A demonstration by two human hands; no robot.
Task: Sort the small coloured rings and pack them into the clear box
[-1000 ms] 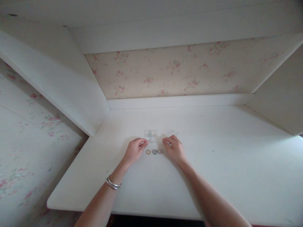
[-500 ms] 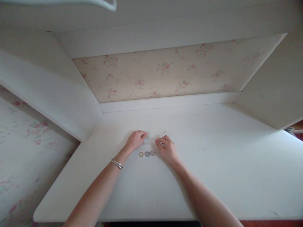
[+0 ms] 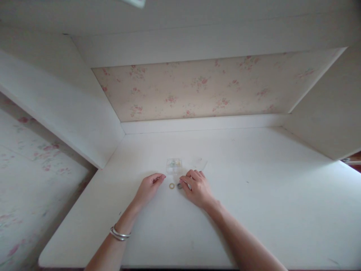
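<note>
My left hand (image 3: 150, 188) is closed in a pinch above the table, left of a small gold ring (image 3: 172, 186). Whether anything is between its fingertips cannot be made out. My right hand (image 3: 199, 189) reaches down at a grey ring (image 3: 179, 186), its thumb and forefinger drawn together beside and partly over it. What those fingers grip is hidden. Behind the hands stands a small clear divided box (image 3: 174, 165) with tiny greenish and yellowish items inside. A flat transparent piece (image 3: 200, 162), perhaps its lid, lies just beyond my right hand.
The white tabletop (image 3: 267, 210) has a raised back edge. White panels (image 3: 93, 124) rise at both sides, with a flowered wall (image 3: 183, 92) behind. Overhead is a white shelf underside, and part of a white object (image 3: 138, 3) shows at the top.
My left hand has let go of the clear box and drawn back toward me. The right hand has moved over the rings, covering the pinkish one. The view has shifted slightly.
</note>
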